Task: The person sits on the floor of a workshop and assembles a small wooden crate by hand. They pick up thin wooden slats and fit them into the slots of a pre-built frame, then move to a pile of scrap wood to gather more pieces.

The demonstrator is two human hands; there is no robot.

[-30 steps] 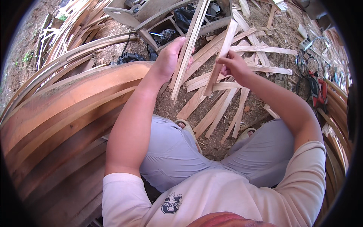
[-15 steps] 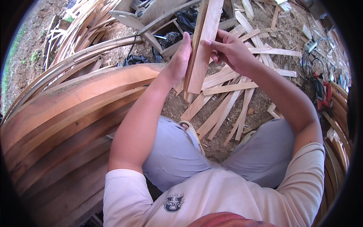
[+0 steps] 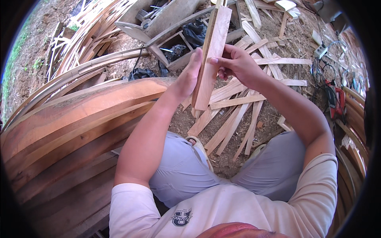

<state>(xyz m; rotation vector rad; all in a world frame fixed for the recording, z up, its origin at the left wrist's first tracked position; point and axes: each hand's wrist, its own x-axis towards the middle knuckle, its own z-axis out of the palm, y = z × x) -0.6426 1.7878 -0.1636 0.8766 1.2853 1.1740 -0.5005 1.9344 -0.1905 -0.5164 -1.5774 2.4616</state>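
Observation:
Between my two hands stands a narrow bundle of wooden boards (image 3: 211,75), pale and planed, tilted with the far end up. A wide light board faces right, and thinner, darker edges show along its left side. My left hand (image 3: 190,75) presses along the left edge of the bundle, thumb straight; its other fingers are mostly hidden. My right hand (image 3: 239,65) grips the right side, with the thumb on the face of the wide board and the fingers bent behind it.
Loose wooden strips (image 3: 234,104) lie crisscrossed on the dirt floor ahead. A wooden tray (image 3: 170,33) with black plastic bags stands beyond. Stacked thick planks (image 3: 71,107) fill the left side. At right are a red power tool (image 3: 338,104) and cables (image 3: 323,65).
The boards and both hands sit slightly lower in the picture, and more of the boards' far end shows. The grip looks the same.

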